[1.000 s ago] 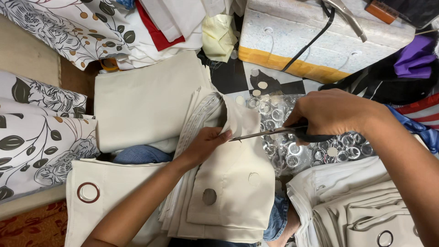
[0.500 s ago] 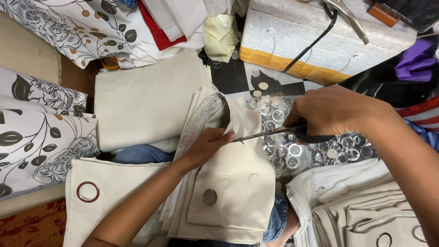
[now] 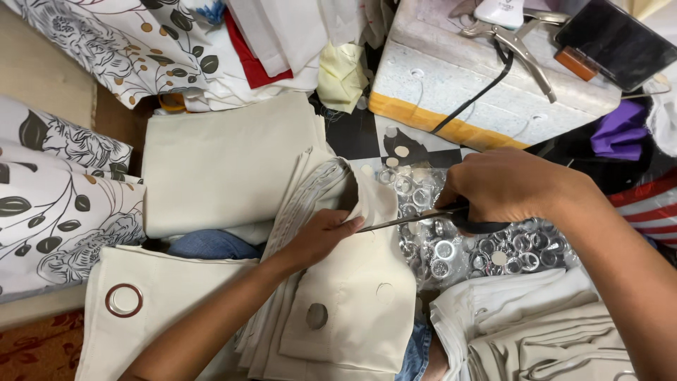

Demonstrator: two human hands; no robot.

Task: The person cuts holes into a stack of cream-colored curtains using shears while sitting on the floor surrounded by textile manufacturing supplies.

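The right hand (image 3: 511,187), right of centre, stays clenched on the scissors (image 3: 423,218), blades pointing left. The left hand (image 3: 324,236) keeps pinching the folded edge of the cream curtain panel (image 3: 352,303) at centre. Compared with one second earlier, neither hand shifts noticeably; the cut at the fold appears under way. Metal eyelets (image 3: 486,254) lie beneath the right hand.

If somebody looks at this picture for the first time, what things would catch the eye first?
In the middle, the right hand holds scissors whose blades point at a folded cream cloth, which the left hand grips at its upper edge. Just behind the scissors lies a clear bag of shiny metal rings. At the lower left, one ring is already set into another cream panel.
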